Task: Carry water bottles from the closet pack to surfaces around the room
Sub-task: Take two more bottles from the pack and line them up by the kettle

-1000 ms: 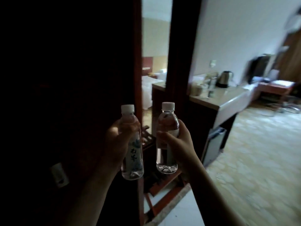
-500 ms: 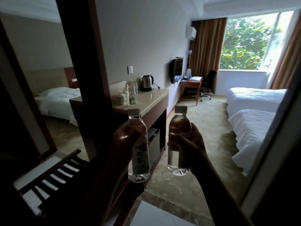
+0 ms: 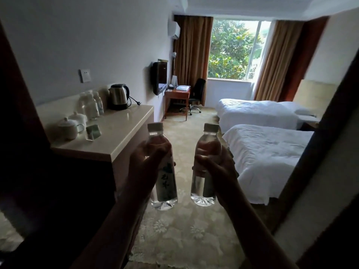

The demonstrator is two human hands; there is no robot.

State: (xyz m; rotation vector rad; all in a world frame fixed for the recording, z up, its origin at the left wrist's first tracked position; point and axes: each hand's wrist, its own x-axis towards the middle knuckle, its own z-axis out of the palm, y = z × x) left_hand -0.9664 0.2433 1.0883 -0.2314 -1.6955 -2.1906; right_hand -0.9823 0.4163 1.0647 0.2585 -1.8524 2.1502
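Observation:
I hold two clear water bottles upright in front of me, side by side and apart. My left hand [image 3: 144,164] grips the left bottle [image 3: 165,188], which has a white cap and a printed label. My right hand [image 3: 215,166] grips the right bottle [image 3: 203,191] around its upper half. Both hands are dark against the bright room. The closet pack is out of view.
A pale counter [image 3: 116,133] on the left carries several water bottles [image 3: 91,105], a kettle [image 3: 118,97], two lidded cups [image 3: 70,126] and a glass [image 3: 93,132]. Two white beds [image 3: 268,152] fill the right. A desk [image 3: 177,94] and chair [image 3: 197,94] stand by the window. Patterned carpet lies ahead.
The view has swung right, from the dark closet edge to the open room. The counter now lies nearer on my left. Both bottles stay gripped and have drawn slightly apart.

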